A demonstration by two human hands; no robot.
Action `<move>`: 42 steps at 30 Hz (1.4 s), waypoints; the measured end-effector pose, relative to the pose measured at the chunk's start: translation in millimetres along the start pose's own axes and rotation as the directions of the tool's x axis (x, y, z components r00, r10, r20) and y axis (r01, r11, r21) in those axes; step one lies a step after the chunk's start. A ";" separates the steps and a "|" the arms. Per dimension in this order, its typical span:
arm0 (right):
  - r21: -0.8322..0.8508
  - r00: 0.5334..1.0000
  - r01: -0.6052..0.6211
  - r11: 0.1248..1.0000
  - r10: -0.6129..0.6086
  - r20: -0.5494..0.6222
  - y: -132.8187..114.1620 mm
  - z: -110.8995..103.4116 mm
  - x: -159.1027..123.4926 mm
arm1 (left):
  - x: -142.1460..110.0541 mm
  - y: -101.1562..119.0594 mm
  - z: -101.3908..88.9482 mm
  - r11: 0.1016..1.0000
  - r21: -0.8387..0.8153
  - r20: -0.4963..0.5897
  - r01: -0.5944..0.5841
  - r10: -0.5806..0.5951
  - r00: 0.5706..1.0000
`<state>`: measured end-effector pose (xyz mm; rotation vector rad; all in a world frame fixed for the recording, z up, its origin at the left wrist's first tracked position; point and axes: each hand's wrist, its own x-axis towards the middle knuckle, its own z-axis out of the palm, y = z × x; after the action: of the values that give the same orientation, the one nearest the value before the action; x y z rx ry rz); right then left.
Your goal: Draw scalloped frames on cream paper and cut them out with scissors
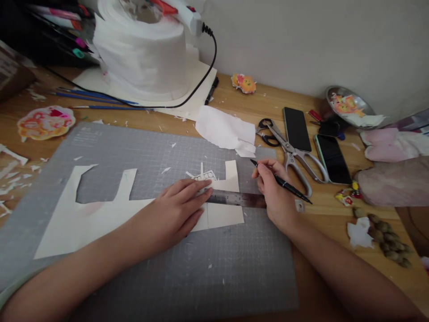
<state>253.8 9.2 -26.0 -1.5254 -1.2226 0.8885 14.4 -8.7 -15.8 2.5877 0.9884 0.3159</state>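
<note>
Two forearms [110, 252] — both cut off — lead to the right hand [276, 192], gripping one black pen [291, 188], and the left hand [181, 208], open over one white sheet [83, 223] left of that grip. One ruler [234, 197] — partly hidden — spans between.

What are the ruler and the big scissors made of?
The ruler looks like smooth metal, probably steel: it is silvery-grey and shiny, with dark marks. The big scissors seem all metal, even the grips, because blades and loops share one grey, slightly glossy look.

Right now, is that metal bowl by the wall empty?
Not empty: orange pieces lie inside the metal bowl, and a white piece reaches over its rim. How deep they go, I cannot tell.
</note>
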 end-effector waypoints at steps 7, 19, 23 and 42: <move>0.079 0.998 0.059 0.995 -0.056 -0.040 -9.9 6.8 -9.1 | 0.6 1.5 -1.4 1.000 -0.026 -0.001 0.012 -0.012 1.000; -0.041 0.975 0.143 0.989 -0.134 0.176 -6.4 0.9 4.8 | 1.7 1.4 -1.1 0.998 -0.036 0.018 0.043 -0.042 0.999; -0.056 0.960 0.162 0.985 -0.144 0.242 -7.9 -0.4 3.3 | 2.1 2.4 -0.2 0.997 -0.046 0.045 0.060 -0.058 0.997; -0.317 0.785 0.559 0.766 -0.367 0.499 -10.0 -8.7 -3.7 | -10.7 -11.3 10.2 0.979 -0.057 0.003 0.197 -0.197 0.980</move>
<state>258.3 4.1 -14.1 -1.2859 -2.1437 0.6104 3.1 -10.6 -30.4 2.4142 1.2075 0.2907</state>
